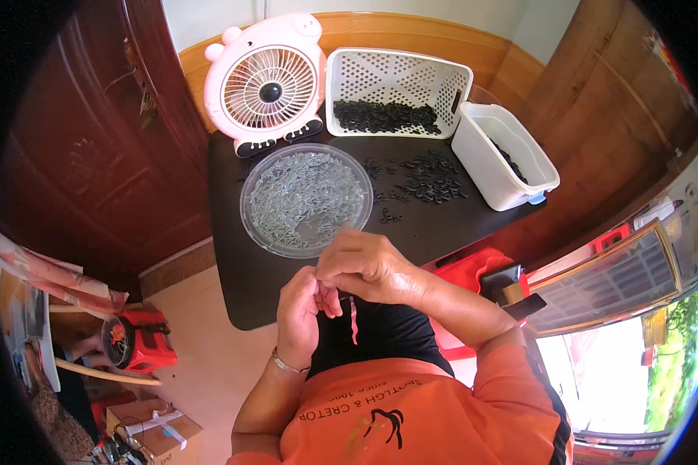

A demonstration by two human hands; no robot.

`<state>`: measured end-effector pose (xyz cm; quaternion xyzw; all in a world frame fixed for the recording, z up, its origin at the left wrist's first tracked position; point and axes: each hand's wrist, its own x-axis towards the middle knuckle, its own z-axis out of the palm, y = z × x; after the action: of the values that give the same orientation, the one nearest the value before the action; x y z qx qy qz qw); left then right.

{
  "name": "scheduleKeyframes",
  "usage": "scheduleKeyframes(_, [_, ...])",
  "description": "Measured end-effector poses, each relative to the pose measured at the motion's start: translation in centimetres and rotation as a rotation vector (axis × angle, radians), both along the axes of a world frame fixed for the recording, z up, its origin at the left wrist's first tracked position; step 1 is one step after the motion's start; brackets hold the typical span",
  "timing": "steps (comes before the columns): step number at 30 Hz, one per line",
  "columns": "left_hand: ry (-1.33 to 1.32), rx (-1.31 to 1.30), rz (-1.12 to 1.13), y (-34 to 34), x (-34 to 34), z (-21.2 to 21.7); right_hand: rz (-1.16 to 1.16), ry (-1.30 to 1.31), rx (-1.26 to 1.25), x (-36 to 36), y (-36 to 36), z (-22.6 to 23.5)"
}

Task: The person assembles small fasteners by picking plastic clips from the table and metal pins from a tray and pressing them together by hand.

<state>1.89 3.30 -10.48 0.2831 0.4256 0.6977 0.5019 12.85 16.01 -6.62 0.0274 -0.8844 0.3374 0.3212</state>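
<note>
Pieces of slender, straight, silvery-grey, metallic-looking form (302, 194) lie in a round, shallow, clear plastic tray (368, 200) on a black counter with rounded corners (248, 298); they point in all directions, overlap in a dense layer with pale glints, and thin out near the tray's lower edge, where the bottom shows through. Left hand (297, 306) and right hand (371, 267) meet just below the tray, above the near edge of the counter, with the fingertips of both drawn together; the right fingers (340, 263) are bent in a pinch against the thumb, and the left fingers (329, 301) are curled beside them. Whether an object is grasped between them cannot be told, since the fingers cover the spot. Small, dark, matt black pieces (436, 180) are scattered on the counter to the right of the tray, thickest toward the white tub and sparser toward the tray; their exact outline is too small to make out. Similar black pieces (388, 118) form a bank along the lower side of a white, perforated plastic basket (399, 77), and more are partly visible inside a deep, white, rectangular plastic tub (485, 167). A pink, pig-shaped fan with a round grille (270, 91) stands behind the tray.
</note>
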Motion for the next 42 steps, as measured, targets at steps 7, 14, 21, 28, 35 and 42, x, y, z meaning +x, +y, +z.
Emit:
scheduleKeyframes(7, [-0.071,0.055,0.033,-0.4,-0.7,-0.9,-0.016,0.020,-0.087,-0.6,-0.9,-0.8])
scheduleKeyframes(14, [0.022,-0.002,0.071,-0.9,-2.3,-0.8,-0.145,-0.158,0.069,-2.7,2.3,0.5])
scheduleKeyframes(21, [0.047,-0.050,0.224,-1.2,-3.0,-0.9,-0.308,-0.579,0.286,-7.9,6.0,-0.9])
scheduleKeyframes(28, [0.070,-0.053,0.279,-1.6,-3.3,-1.1,-0.234,-0.912,0.454,-10.6,6.0,-0.7])
scheduleKeyframes(35, [0.024,-0.009,0.300,-1.8,-3.3,-0.8,-0.222,-0.827,0.486,-10.0,5.0,-1.4])
scheduleKeyframes(42, [0.008,0.061,0.304,-1.4,-2.0,0.1,0.002,-0.339,-0.661,-4.9,2.8,0.1])
